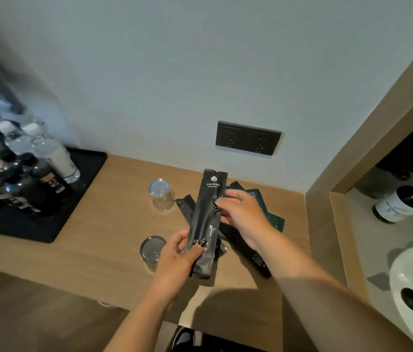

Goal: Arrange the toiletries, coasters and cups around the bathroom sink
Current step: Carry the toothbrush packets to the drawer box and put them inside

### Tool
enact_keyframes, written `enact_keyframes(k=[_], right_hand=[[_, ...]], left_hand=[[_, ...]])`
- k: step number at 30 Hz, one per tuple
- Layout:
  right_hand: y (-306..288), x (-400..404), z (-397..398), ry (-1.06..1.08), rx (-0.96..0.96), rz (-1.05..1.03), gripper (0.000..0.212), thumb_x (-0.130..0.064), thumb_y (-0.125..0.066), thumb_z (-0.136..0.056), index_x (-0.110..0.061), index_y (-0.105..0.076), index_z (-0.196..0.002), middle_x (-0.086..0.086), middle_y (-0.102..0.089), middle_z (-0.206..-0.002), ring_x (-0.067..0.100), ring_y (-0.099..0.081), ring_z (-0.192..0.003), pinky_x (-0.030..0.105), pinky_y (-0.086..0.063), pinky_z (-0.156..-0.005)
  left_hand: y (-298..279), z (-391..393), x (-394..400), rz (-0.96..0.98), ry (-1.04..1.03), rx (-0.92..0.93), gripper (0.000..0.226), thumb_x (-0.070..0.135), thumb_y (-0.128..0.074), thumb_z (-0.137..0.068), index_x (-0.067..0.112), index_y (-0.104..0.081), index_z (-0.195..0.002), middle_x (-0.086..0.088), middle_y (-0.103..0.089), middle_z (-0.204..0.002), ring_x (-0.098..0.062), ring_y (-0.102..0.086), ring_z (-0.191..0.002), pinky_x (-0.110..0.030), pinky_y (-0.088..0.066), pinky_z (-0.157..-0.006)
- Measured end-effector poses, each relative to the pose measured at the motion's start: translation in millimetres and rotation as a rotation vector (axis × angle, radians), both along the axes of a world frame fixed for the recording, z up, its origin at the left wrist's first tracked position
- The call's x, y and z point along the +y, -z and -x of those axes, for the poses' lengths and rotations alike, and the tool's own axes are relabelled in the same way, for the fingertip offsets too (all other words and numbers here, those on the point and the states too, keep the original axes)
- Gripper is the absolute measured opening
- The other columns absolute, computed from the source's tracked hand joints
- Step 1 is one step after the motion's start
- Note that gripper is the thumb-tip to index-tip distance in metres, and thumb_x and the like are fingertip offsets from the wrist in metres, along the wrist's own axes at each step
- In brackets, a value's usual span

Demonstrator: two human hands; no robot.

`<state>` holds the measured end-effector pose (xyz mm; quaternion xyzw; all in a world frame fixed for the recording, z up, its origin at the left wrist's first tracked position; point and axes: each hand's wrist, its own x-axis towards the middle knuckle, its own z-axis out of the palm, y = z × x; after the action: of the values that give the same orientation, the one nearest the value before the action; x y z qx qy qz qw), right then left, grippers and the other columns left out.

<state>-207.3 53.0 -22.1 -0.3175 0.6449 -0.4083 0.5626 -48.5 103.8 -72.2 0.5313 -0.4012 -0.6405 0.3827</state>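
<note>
From the head camera, both hands are gripping a long matte black toothbrush packet [205, 219] above the wooden worktop [98, 240]: the left hand [177, 257] is pinching its lower end, the right hand [241, 212] its middle. Two upturned clear glass cups [161, 195] [152, 250] are standing just left; teal sachets [271, 214] are lying near the worktop's right rear corner.

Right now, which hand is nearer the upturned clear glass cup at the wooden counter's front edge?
Left. The left hand is just right of the glass cup; the right hand is farther right and back.
</note>
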Motion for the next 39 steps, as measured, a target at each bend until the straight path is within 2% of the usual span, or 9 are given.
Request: enact_keyframes(k=[5,13,18,24,27,30,34,37,39], right_hand=[[-11.7,-17.3,0.4,-0.004,0.038,0.04,0.014,-0.005,-0.064,-0.087,-0.017,-0.063,-0.093,0.012,-0.072,-0.099,0.027,-0.069,-0.095,0.046,-0.054,-0.091],[-0.8,-13.9,-1.5,-0.112,-0.011,0.063,0.015,-0.004,-0.065,-0.086,-0.013,-0.067,-0.098,0.008,-0.074,-0.098,0.026,-0.07,-0.096,0.04,-0.055,-0.086],[16.8,-6.3,35.5,0.093,-0.048,0.047,0.023,-0.01,-0.062,-0.09,-0.015,-0.063,-0.112,0.005,-0.074,-0.1,0.018,-0.072,-0.093,0.032,-0.057,-0.085],[100.2,29.0,68.2,-0.108,0.654,-0.236,0.037,-0.021,-0.068,-0.083,-0.016,-0.059,-0.119,-0.004,-0.058,-0.107,0.016,-0.055,-0.104,0.028,-0.045,-0.09],[127.5,41.0,62.0,-0.298,0.934,-0.075,0.047,-0.025,-0.066,-0.085,-0.019,-0.051,-0.129,0.001,-0.049,-0.127,0.019,-0.045,-0.121,0.031,-0.042,-0.099],[146.7,46.3,55.2,-0.408,1.098,-0.014,0.06,-0.022,-0.058,-0.089,-0.021,-0.033,-0.143,-0.002,-0.036,-0.14,0.018,-0.038,-0.13,0.036,-0.042,-0.105],[163.4,52.1,54.9,-0.584,1.258,-0.171,0.075,-0.007,-0.056,-0.087,-0.012,-0.015,-0.15,0.01,-0.03,-0.149,0.025,-0.032,-0.137,0.046,-0.047,-0.1],[164.5,52.2,54.9,-0.751,1.373,-0.192,0.078,0.0,-0.06,-0.086,-0.001,-0.014,-0.15,0.022,-0.028,-0.151,0.032,-0.027,-0.142,0.04,-0.047,-0.102],[160.3,48.1,57.0,-0.757,1.437,-0.163,0.068,-0.001,-0.06,-0.087,0.0,-0.025,-0.145,0.021,-0.041,-0.143,0.032,-0.042,-0.133,0.038,-0.049,-0.097]], left_hand=[[-4.9,-4.9,9.5,-0.016,0.08,0.045,0.028,-0.007,-0.058,-0.088,0.006,-0.06,-0.113,-0.01,-0.074,-0.096,-0.018,-0.069,-0.085,-0.024,-0.054,-0.073],[-22.4,12.0,-5.6,-0.067,0.078,0.198,0.025,0.002,-0.053,-0.093,0.008,-0.056,-0.117,-0.018,-0.072,-0.091,-0.024,-0.072,-0.073,-0.027,-0.056,-0.058],[-12.6,10.5,-20.6,-0.07,-0.02,0.144,0.025,0.004,-0.055,-0.093,0.012,-0.059,-0.116,-0.01,-0.075,-0.091,-0.022,-0.073,-0.075,-0.028,-0.056,-0.059],[12.7,-1.4,-32.1,-0.1,-0.084,0.155,0.025,-0.003,-0.056,-0.09,0.008,-0.058,-0.113,-0.005,-0.076,-0.088,-0.018,-0.074,-0.076,-0.025,-0.057,-0.06],[19.9,-1.5,-37.4,-0.099,-0.083,0.153,0.03,-0.009,-0.054,-0.088,0.004,-0.056,-0.115,-0.006,-0.076,-0.085,-0.016,-0.074,-0.075,-0.021,-0.056,-0.058],[26.1,0.0,-41.1,-0.122,-0.056,0.152,0.034,-0.013,-0.05,-0.088,0.003,-0.054,-0.118,-0.013,-0.075,-0.092,-0.024,-0.074,-0.083,-0.026,-0.058,-0.06],[31.3,7.9,-46.1,-0.163,-0.079,0.163,0.033,-0.014,-0.05,-0.088,0.005,-0.055,-0.115,-0.019,-0.072,-0.1,-0.022,-0.074,-0.078,-0.029,-0.059,-0.059],[31.7,13.0,-48.7,-0.17,-0.111,0.188,0.032,-0.014,-0.05,-0.088,0.005,-0.055,-0.114,-0.02,-0.071,-0.101,-0.025,-0.074,-0.08,-0.029,-0.059,-0.057],[31.7,15.0,-49.2,-0.168,-0.109,0.183,0.034,-0.013,-0.05,-0.088,0.007,-0.054,-0.116,-0.018,-0.073,-0.1,-0.026,-0.074,-0.084,-0.028,-0.058,-0.057]])
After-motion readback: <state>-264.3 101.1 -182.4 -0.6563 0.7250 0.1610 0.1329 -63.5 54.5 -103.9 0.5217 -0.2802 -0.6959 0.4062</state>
